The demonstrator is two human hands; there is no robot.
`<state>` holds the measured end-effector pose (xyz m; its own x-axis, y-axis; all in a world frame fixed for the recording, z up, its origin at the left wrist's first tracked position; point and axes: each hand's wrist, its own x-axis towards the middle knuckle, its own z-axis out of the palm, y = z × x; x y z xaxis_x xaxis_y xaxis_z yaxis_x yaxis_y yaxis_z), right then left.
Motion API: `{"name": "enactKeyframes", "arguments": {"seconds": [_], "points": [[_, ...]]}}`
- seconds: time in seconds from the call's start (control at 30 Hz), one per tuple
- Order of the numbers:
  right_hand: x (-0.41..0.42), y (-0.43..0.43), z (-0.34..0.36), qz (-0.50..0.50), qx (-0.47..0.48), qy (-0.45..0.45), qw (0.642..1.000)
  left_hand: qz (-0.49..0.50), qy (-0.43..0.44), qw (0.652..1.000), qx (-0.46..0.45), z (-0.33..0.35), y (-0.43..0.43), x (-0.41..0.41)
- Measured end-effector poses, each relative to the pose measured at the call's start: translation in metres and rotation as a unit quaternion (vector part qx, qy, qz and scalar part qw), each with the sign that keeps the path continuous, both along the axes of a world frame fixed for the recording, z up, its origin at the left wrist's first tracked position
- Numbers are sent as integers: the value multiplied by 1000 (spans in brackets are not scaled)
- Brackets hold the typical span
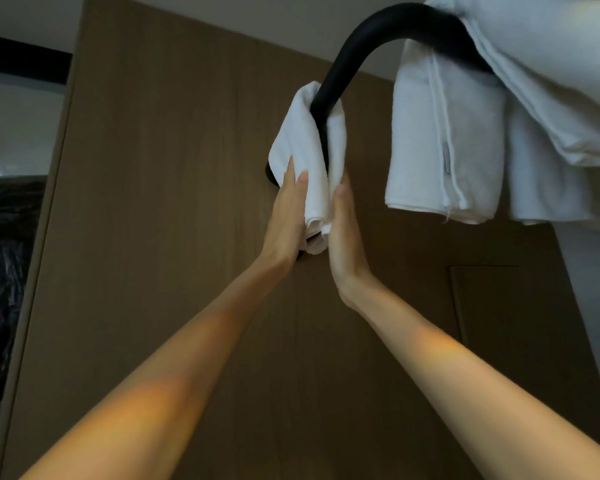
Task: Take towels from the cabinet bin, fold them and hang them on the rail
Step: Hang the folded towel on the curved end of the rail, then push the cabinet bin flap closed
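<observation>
A small white folded towel (309, 147) hangs over the far end of a curved black rail (357, 43), close to the brown wall. My left hand (286, 220) lies flat against the towel's left side. My right hand (343, 237) presses flat against its right side, so the towel's lower end is squeezed between both palms. Larger white towels (444, 133) hang over the near part of the same rail at the upper right. The cabinet bin is out of view.
A brown wood-grain wall panel (174, 202) fills the middle. A recessed panel outline (482, 306) sits low on the right. Dark plastic sheeting (0, 271) shows beyond the panel's left edge. A pale ceiling (222, 8) is above.
</observation>
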<state>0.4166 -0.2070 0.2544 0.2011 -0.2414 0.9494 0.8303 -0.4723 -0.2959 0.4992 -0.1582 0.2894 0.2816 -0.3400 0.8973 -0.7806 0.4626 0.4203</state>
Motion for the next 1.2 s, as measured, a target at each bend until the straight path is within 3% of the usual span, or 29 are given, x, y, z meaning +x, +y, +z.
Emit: {"name": "enactKeyframes", "arguments": {"seconds": [0.1,0.27,0.53,0.77,0.97,1.2], "points": [[2,5,-10,-25,-13,-40,999,33,-26,999,-6,-18,7,-10],[-1,7,-25,-70,-9,-21,997,68,-50,996,-20,-42,24,-30],[-56,-6,-59,-115,-30,112,987,174,31,984,-1,-87,68,-75],[-141,-6,-112,-150,-96,191,965,372,-55,924,72,-138,113,-142],[-215,-4,-159,-182,-160,227,943,424,-65,890,153,-185,143,-207],[-289,1,-214,-245,-243,261,901,456,-107,864,186,-235,167,-265]]}}
